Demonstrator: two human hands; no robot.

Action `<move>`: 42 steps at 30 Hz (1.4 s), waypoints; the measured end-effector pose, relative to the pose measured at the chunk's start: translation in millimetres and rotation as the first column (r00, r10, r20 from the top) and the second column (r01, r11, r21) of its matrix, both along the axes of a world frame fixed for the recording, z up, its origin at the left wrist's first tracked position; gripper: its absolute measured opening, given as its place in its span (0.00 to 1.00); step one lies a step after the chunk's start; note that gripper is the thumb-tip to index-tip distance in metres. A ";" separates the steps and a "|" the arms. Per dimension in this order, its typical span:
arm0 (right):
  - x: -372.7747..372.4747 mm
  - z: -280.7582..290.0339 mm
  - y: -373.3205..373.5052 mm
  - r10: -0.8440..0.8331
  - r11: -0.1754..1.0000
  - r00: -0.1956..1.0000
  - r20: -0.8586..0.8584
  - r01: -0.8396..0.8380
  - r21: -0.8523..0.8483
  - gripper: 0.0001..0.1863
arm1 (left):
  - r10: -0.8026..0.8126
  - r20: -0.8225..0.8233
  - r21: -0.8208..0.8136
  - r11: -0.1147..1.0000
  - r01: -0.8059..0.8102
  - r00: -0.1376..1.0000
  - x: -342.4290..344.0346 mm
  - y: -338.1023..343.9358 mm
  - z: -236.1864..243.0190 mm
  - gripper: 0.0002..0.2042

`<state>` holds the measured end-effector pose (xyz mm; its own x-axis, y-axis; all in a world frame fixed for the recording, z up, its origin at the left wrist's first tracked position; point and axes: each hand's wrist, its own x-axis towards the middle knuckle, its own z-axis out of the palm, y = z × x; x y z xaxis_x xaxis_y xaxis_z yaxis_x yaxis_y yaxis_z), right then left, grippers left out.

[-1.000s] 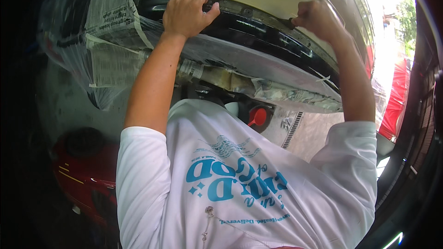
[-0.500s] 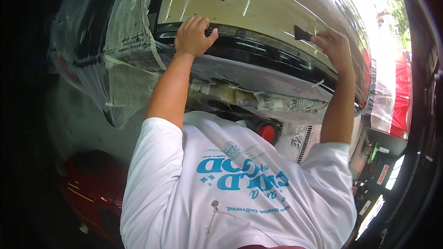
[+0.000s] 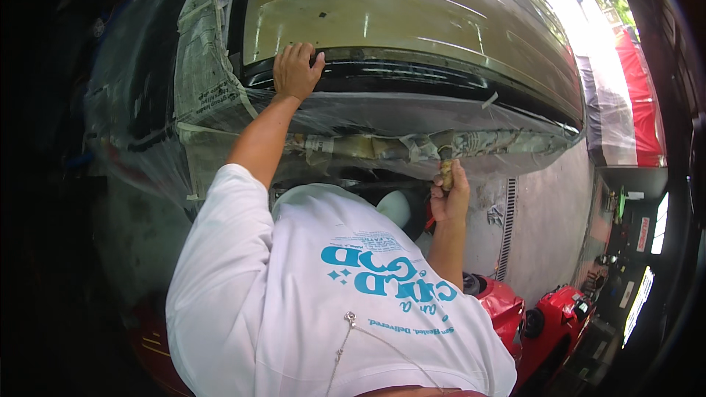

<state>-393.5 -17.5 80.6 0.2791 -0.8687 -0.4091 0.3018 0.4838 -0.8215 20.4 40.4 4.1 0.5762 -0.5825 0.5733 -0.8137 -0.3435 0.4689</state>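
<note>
My left hand [image 3: 297,72] rests with fingers slightly apart on the lower edge of the olive-gold painted car panel [image 3: 390,18], at the black trim strip [image 3: 397,72]. My right hand [image 3: 451,195] is lower, below the trim, closed on a small yellowish object [image 3: 446,173] whose kind I cannot make out clearly; its upper part touches or lies just before the crumpled masking paper [image 3: 404,148] along the car. Newspaper masking [image 3: 206,37] and clear plastic sheet [image 3: 132,147] cover the car's left side.
Below lies a grey concrete floor [image 3: 551,220] with a drain grate [image 3: 504,242]. Red vehicles [image 3: 551,334] stand at lower right and a red-and-white sheeted structure [image 3: 636,103] at upper right, beside a dark shelf area [image 3: 632,242] with small items.
My right hand has moved down from the painted panel, where it held a dark scraper, to below the trim. My left hand stays on the edge. The view has shifted, showing more floor.
</note>
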 end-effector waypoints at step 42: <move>108.0 34.1 86.1 0.528 0.804 0.804 -0.273 -0.577 -0.145 0.11 | -0.413 -0.903 -0.319 0.828 0.461 0.118 -4.1 196.5 61.5 0.09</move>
<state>-285.5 68.6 114.7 0.6670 -0.6631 -0.3397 -0.1542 0.3233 -0.9337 16.3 236.9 65.6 0.3034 -0.9378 -0.1691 0.1577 -0.1256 0.9795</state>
